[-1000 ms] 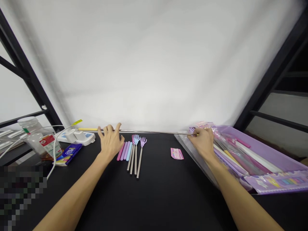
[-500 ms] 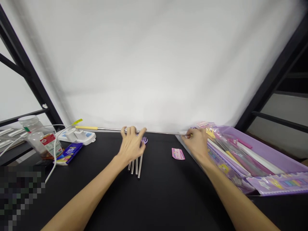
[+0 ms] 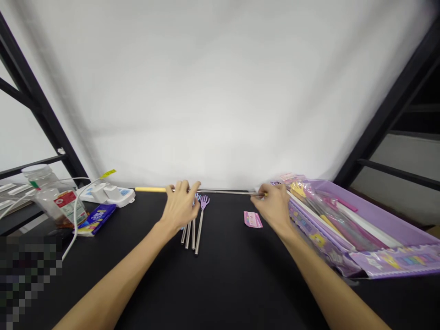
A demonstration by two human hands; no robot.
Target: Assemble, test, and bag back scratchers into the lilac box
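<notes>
A telescopic back scratcher with a yellow handle (image 3: 150, 189) and a thin metal rod (image 3: 228, 192) lies crosswise at the back of the black table, along the white wall. My left hand (image 3: 181, 204) rests palm down over the rod beside the handle, fingers spread and touching it. At the other end, my right hand (image 3: 272, 204) pinches the tip; its fingers mostly hide the head. Several more back scratchers with metal rods (image 3: 199, 231) lie side by side just right of and below my left hand, one with a purple hand-shaped head (image 3: 204, 201) and one with a blue head.
On the right stands a purple display box (image 3: 364, 206) with bagged scratchers, beside my right forearm. Small pink cards (image 3: 252, 219) lie mid-table. To the left are a power strip (image 3: 122, 196) with plugs, a blue packet (image 3: 96, 219), a plastic jar (image 3: 57, 197) and a white cable (image 3: 74, 215).
The yellow handle has slid right, up against my left hand, and the scratcher now spans a shorter length. My right hand has shifted slightly left with the tip.
</notes>
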